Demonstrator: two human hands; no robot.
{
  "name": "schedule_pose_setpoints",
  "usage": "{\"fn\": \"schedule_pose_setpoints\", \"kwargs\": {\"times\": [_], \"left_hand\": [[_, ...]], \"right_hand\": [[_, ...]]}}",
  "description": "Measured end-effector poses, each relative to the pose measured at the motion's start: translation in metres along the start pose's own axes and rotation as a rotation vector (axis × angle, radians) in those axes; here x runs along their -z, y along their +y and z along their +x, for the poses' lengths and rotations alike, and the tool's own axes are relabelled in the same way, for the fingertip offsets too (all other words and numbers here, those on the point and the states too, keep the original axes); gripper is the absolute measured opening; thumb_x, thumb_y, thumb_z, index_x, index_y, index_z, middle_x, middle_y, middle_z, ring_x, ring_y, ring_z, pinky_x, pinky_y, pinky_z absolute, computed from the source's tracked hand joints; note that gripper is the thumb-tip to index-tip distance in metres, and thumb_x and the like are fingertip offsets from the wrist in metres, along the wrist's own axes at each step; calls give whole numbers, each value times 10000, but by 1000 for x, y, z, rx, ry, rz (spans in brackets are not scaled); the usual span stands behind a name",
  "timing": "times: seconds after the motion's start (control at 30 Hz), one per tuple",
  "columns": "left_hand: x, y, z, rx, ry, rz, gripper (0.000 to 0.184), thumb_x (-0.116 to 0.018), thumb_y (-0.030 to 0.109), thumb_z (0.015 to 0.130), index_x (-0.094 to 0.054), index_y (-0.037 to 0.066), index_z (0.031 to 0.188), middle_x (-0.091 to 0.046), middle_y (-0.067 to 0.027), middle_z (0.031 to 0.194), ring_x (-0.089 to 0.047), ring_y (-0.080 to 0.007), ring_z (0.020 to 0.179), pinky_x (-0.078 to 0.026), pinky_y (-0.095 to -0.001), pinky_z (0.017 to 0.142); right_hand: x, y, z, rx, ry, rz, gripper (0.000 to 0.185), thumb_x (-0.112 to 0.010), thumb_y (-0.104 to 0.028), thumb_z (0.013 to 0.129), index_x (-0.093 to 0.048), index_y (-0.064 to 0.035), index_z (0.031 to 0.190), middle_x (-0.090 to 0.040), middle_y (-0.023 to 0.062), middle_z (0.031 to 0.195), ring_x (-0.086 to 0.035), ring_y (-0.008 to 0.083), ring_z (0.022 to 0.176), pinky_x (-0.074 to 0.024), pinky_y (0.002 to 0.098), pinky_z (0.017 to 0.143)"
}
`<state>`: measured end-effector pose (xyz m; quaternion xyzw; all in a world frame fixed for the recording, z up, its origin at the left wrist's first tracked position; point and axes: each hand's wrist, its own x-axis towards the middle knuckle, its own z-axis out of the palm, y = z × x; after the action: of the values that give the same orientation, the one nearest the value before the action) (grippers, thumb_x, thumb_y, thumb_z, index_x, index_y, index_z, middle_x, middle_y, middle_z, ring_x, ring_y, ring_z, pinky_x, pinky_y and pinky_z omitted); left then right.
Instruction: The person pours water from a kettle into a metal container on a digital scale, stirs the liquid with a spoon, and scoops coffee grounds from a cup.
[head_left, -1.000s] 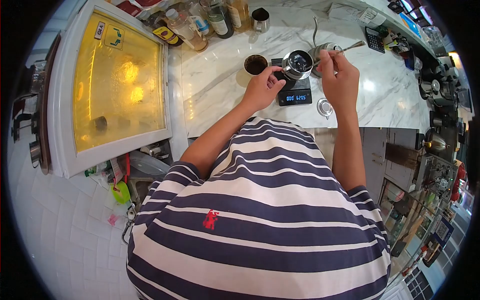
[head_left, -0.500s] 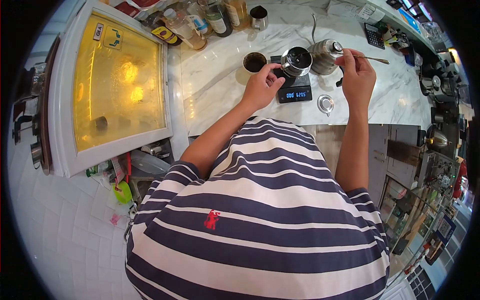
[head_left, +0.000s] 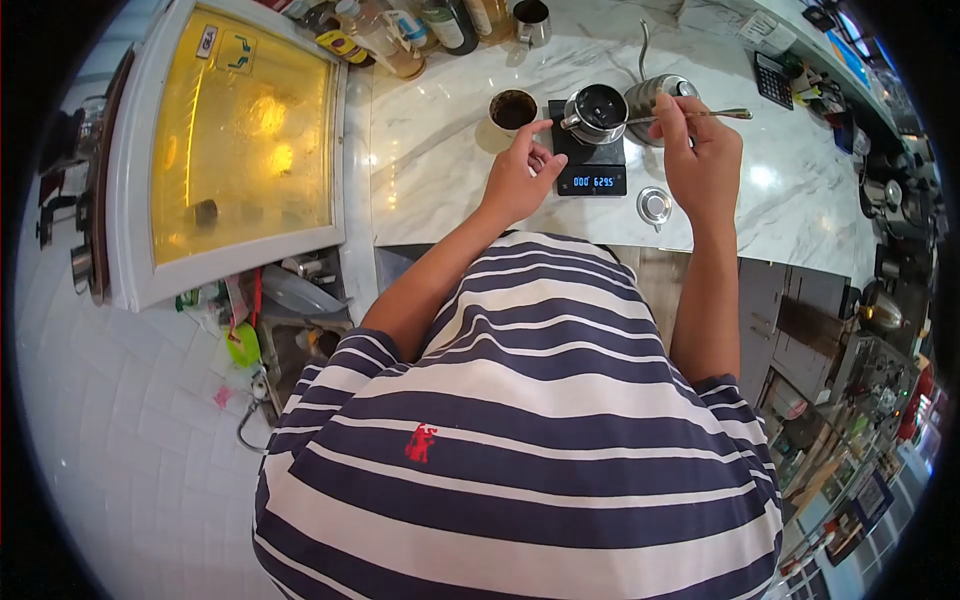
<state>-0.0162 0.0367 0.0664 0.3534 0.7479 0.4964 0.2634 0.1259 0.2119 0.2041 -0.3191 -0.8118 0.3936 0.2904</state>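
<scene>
On a black digital scale (head_left: 592,181) with a lit display stands a small metal pot (head_left: 599,112) with dark contents. My right hand (head_left: 700,160) pinches a thin metal spoon (head_left: 735,114), its far end reaching toward the pot's rim. My left hand (head_left: 520,175) is beside the pot's handle, index finger stretched out and the others loosely curled, holding nothing. Left of the scale sits a cup (head_left: 512,112) with dark stuff inside. A round metal lid (head_left: 654,206) lies right of the scale. Partly behind my right hand is a gooseneck kettle (head_left: 643,95).
Several bottles (head_left: 400,50) and a metal pitcher (head_left: 532,22) line the back of the marble counter (head_left: 430,190). A calculator (head_left: 773,80) lies at the back right. At the left stands a white-framed yellow glass door (head_left: 245,140).
My right hand has drawn the spoon back a little, out of the pot's mouth. My left index finger has come slightly off the handle. The view has shifted a bit.
</scene>
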Motion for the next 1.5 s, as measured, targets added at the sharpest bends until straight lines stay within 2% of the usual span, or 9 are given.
{"fn": "schedule_pose_setpoints", "kwargs": {"times": [0.3, 0.5, 0.83, 0.97, 1.0, 1.1, 1.13, 1.23, 1.5], "left_hand": [[-27, 11, -5, 63, 221, 7, 543, -750, 261, 947, -544, 73, 1413, -717, -68, 874, -640, -169, 751, -531, -328, 730], [-44, 21, 6, 115, 300, 11, 545, -747, 271, 948, -546, 70, 1413, -717, -68, 869, -638, -168, 759, -533, -329, 749], [-73, 23, 16, 187, 419, -27, 480, -733, 249, 961, -582, 85, 1387, -713, -60, 862, -636, -147, 759, -532, -321, 740], [-83, 23, 18, 187, 468, -49, 477, -733, 229, 963, -577, 76, 1386, -713, -64, 864, -636, -141, 749, -531, -317, 730], [-87, 22, 19, 185, 490, -62, 477, -733, 224, 963, -576, 75, 1387, -710, -62, 863, -633, -138, 747, -530, -314, 728], [-95, 19, 20, 188, 539, -91, 477, -734, 209, 964, -571, 73, 1391, -698, -52, 859, -625, -129, 741, -527, -305, 723], [-96, 21, 20, 195, 544, -95, 478, -735, 204, 964, -570, 73, 1392, -692, -47, 857, -621, -126, 741, -527, -303, 721], [-100, 24, 19, 203, 559, -94, 481, -738, 195, 962, -569, 74, 1395, -676, -34, 862, -612, -117, 741, -527, -297, 718], [-100, 25, 18, 187, 594, -84, 485, -742, 189, 954, -589, 74, 1399, -670, -32, 902, -610, -113, 757, -532, -299, 719]], "right_hand": [[12, 38, 35, -90, -79, 403, 264, -625, -218, 1061, -753, 8, 1110, -789, 72, 893, -714, 110, 855, -519, 238, 773], [36, 43, 45, 149, -88, -15, 205, -656, -207, 1046, -746, -24, 1073, -768, 82, 816, -706, 165, 683, -519, 290, 642], [46, 41, 56, 532, -338, 123, 174, -725, -183, 983, -712, -33, 895, -603, 128, 626, -550, 279, 514, -429, 378, 528], [35, 32, 76, 414, -443, 200, 268, -680, -243, 998, -725, -4, 887, -625, 145, 638, -575, 245, 541, -461, 351, 566], [34, 30, 84, 287, -538, 195, 292, -646, -273, 1010, -741, 0, 968, -692, 147, 710, -660, 226, 616, -498, 324, 616], [17, 44, 98, 142, -475, 428, 267, -616, -257, 1027, -742, -22, 1038, -736, 127, 765, -705, 218, 679, -525, 312, 658], [19, 51, 107, 127, -524, 418, 263, -586, -190, 1063, -730, 28, 1093, -764, 89, 853, -735, 151, 848, -556, 279, 793], [24, 63, 108, 98, -431, 456, 262, -581, -183, 1071, -716, 30, 1143, -771, 105, 883, -743, 166, 870, -564, 285, 811], [50, 61, 84, 448, -311, 99, 186, -669, -170, 1018, -682, 10, 974, -748, 134, 856, -691, 322, 684, -520, 374, 635]]}}
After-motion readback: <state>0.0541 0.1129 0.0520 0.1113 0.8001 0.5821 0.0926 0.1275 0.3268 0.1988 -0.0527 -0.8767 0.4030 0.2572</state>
